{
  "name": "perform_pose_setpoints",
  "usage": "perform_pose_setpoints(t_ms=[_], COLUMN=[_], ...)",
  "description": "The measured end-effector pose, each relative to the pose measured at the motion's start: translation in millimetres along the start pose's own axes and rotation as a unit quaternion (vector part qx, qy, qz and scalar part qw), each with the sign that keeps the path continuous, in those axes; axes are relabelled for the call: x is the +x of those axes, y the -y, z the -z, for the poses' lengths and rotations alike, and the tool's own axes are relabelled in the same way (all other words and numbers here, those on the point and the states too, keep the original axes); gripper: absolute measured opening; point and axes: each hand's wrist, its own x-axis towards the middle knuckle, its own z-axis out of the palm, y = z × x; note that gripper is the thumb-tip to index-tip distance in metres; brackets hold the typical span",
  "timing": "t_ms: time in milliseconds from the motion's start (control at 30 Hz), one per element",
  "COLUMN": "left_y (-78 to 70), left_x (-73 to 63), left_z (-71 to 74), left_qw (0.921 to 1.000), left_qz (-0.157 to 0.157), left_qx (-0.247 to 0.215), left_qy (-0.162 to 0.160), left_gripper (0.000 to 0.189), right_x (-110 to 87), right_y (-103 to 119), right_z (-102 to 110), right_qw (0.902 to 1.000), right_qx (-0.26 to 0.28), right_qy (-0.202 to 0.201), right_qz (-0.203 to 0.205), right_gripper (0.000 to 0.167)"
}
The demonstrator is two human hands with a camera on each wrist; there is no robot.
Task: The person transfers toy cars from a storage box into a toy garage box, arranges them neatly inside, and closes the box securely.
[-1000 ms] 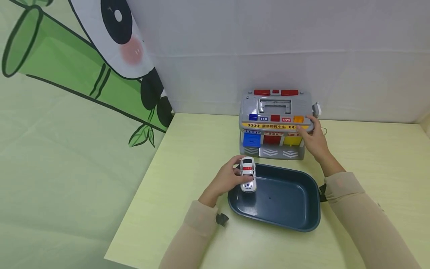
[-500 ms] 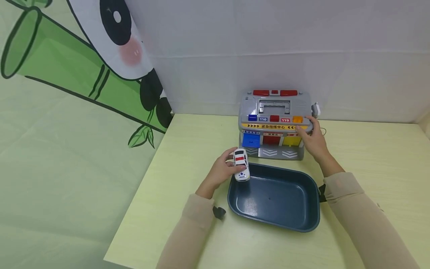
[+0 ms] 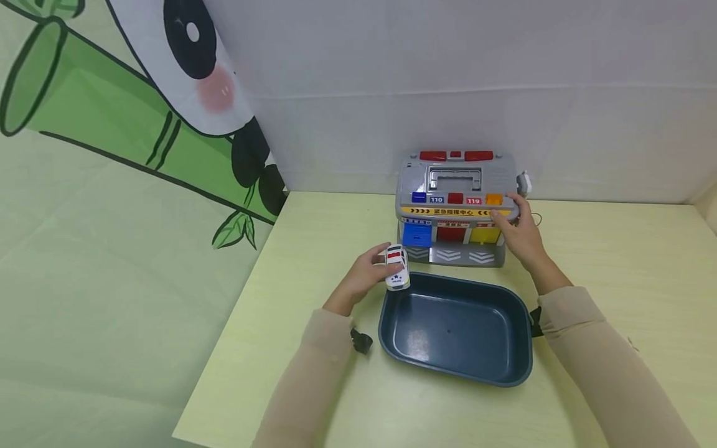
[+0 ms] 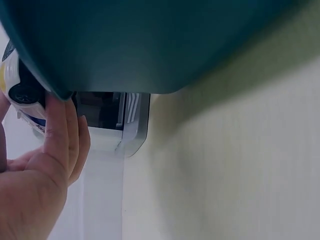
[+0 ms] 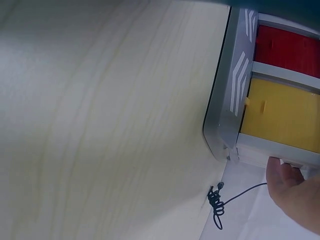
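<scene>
My left hand holds a white toy police car between thumb and fingers, over the left rear corner of a dark blue tray. The car's nose points toward me. In the left wrist view, the tray's side partly hides the car. Behind the tray stands a grey toy garage with a blue door, a red door and a yellow door. My right hand grips its right end, thumb on the front edge. In the left wrist view, a dark opening shows near the ramp.
A coiled dark cord lies by the garage's right side. A white key-like piece sticks out there. White cloth hangs behind the pale table; a panda-printed green cloth is at the left.
My left hand has carried the police car back and to the left, from over the tray to its rear left corner. The right hand keeps its grip on the garage.
</scene>
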Motion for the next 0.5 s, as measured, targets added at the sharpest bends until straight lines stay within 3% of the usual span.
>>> perform_pose_setpoints(t_ms=[333, 500], left_y=[-1.7, -1.5], left_x=[25.3, 38.4], left_z=[0.4, -2.2], left_qw=[0.9989, 0.9982], left_qz=[0.039, 0.04], left_qx=[0.023, 0.043], left_qy=[0.009, 0.013], left_gripper=[0.074, 0.076], right_x=[1.2, -1.3], right_y=[0, 2], right_z=[0, 1], right_qw=[1.0, 1.0], right_qx=[0.001, -0.002], right_qy=[0.003, -0.001], right_qz=[-0.005, -0.001], right_gripper=[0.072, 0.072])
